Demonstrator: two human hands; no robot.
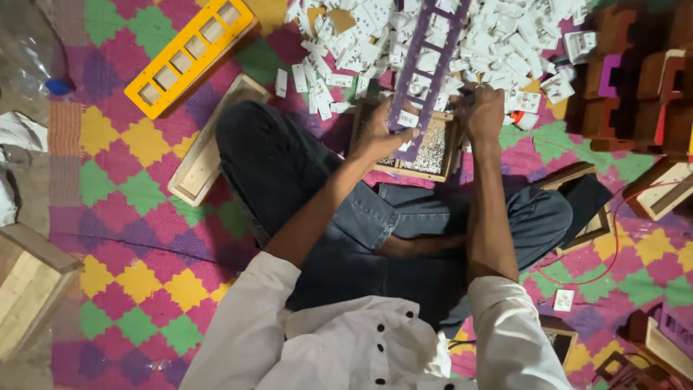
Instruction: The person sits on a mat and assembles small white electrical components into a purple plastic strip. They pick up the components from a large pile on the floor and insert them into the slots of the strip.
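L hand (380, 133) pinches near end of long purple slotted plastic frame (426, 65) | R hand (482, 112) closed at frame's R edge, grip contents: can't tell | frame over shallow wooden tray (442, 153), white plastic pieces (498, 43) heaped beyond grip | advice: hold frame flat, seat pieces squarely.

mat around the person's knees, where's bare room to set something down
Free: the checkered woven mat between the pale wooden tray and the left knee, and lower left by the wooden box. Crowded: the white plastic pieces pile ahead of both hands, and the brown wooden blocks at right.
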